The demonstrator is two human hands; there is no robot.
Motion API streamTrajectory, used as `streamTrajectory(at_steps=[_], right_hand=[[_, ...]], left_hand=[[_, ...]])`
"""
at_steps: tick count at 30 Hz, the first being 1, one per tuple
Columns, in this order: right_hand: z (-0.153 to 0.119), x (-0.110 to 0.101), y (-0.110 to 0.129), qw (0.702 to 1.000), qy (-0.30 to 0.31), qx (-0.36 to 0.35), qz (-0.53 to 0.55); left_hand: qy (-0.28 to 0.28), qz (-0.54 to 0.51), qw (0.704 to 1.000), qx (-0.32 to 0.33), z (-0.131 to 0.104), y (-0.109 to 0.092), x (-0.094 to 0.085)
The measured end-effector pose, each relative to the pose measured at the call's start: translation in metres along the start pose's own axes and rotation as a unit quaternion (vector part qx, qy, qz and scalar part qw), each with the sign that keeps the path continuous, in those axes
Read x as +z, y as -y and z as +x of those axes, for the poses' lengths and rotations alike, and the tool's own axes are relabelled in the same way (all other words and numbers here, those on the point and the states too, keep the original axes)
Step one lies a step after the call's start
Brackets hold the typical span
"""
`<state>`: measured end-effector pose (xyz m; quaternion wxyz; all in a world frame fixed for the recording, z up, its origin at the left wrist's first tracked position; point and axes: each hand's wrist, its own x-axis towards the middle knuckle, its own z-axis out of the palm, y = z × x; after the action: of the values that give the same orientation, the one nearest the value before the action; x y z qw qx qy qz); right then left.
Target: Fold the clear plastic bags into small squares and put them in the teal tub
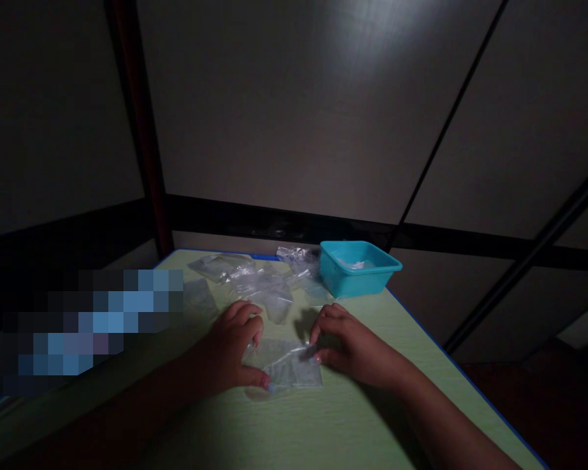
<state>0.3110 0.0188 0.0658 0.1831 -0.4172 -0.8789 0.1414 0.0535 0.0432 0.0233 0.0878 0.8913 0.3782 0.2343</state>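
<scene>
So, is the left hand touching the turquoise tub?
Apart: the head view shows bare table and plastic bags between the left hand and the tub.

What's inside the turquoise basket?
Inside the turquoise basket, some whitish, crumpled-looking material shows near the rim. The near wall hides the bottom and anything lower down, so I can't tell how much is in there.

A blue-edged green table [274,431] stands near grey panels [274,117], possibly a wall.
</scene>
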Motion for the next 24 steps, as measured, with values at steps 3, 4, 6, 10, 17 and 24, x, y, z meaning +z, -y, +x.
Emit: streamTrajectory(at_steps=[3,4,6,10,17,24], right_hand=[[0.002,0.006,-0.004,1.000,0.013,0.002,-0.017],[0.002,0.008,-0.006,1.000,0.019,0.007,-0.022],[0.001,0.010,-0.010,0.999,0.027,0.021,-0.029],[0.000,0.008,-0.012,0.997,0.037,0.048,-0.044],[-0.001,0.002,-0.011,0.994,0.059,0.073,-0.051],[0.000,0.001,-0.006,0.999,0.026,0.016,-0.007]], left_hand=[[-0.001,-0.002,1.000,0.004,0.000,0.001,0.001],[-0.002,-0.001,1.000,0.003,0.000,0.001,0.002],[-0.006,0.001,1.000,-0.001,0.000,0.002,0.003],[-0.006,0.000,1.000,0.000,0.000,0.003,0.003],[-0.002,0.005,1.000,0.006,0.000,0.001,0.000],[-0.004,0.004,1.000,0.004,0.000,0.002,0.001]])
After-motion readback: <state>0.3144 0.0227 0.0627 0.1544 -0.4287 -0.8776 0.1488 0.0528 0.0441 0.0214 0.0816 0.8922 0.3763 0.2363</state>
